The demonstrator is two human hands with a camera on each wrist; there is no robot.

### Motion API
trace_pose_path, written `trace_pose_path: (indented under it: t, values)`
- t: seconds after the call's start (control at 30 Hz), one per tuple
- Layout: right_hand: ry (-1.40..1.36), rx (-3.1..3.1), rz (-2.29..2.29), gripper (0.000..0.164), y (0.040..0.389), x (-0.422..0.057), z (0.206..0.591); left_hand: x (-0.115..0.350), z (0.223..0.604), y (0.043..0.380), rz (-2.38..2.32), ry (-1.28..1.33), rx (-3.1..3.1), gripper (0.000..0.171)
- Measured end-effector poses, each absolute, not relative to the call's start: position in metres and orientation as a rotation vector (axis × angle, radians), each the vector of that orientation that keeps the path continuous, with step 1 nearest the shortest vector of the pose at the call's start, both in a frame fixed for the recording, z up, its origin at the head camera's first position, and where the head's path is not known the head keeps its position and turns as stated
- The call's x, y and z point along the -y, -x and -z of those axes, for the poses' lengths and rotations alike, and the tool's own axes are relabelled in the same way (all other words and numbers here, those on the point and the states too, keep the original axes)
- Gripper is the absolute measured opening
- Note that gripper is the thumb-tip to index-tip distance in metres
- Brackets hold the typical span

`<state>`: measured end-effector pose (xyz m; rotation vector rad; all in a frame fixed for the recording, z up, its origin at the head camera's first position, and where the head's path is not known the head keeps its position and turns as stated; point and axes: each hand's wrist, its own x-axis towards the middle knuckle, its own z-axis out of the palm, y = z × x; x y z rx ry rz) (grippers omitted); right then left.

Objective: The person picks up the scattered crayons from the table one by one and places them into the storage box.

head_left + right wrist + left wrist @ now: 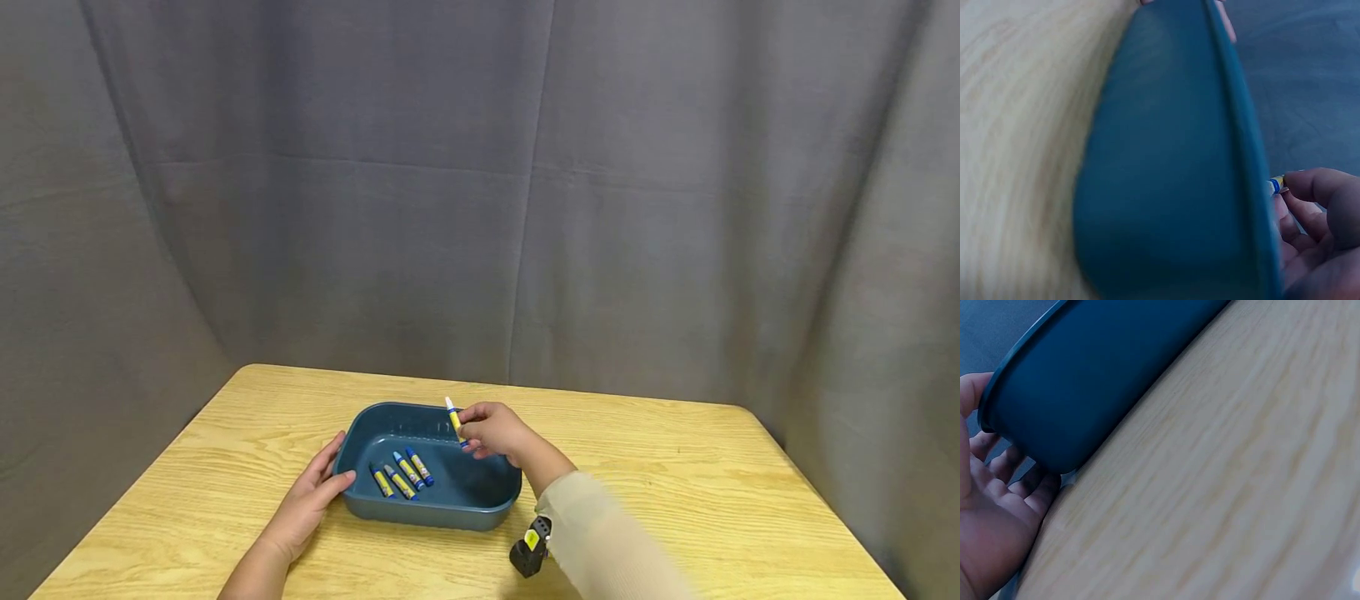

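A dark teal plastic basin [420, 515] sits on the wooden table. My left hand [306, 500] holds its left end, the thumb over the rim and the fingers along the outer wall; the left wrist view shows these fingers under the rim [999, 403]. Above the basin's right part, my right hand [495, 431] pinches a white crayon [453, 418] in a yellow and blue wrapper, its white tip pointing up. Several crayons in similar wrappers lie on the basin floor, among them a light blue crayon [407, 470] and a darker blue crayon [420, 467].
The light wooden table [712, 492] spreads around the basin, with rounded far corners. Grey curtains [375, 208] hang behind it and at both sides. A black device with a yellow mark [531, 546] is at the right sleeve [600, 533].
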<state>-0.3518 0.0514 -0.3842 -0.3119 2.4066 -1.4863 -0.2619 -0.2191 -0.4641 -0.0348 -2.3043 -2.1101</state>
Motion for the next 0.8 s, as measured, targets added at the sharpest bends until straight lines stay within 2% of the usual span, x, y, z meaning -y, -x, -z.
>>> trace_pose_path:
  t: [0.43, 0.8]
  values:
    - [0.25, -2.376, 1.393, 0.019, 0.347, -0.024, 0.411, 0.216, 0.464, 0.262, 2.116, 0.039, 2.306, 0.07]
    - [0.219, -2.486, 1.296, 0.014, 0.344, -0.014, 0.417, 0.214, 0.463, 0.262, 2.128, 0.053, 2.287, 0.07]
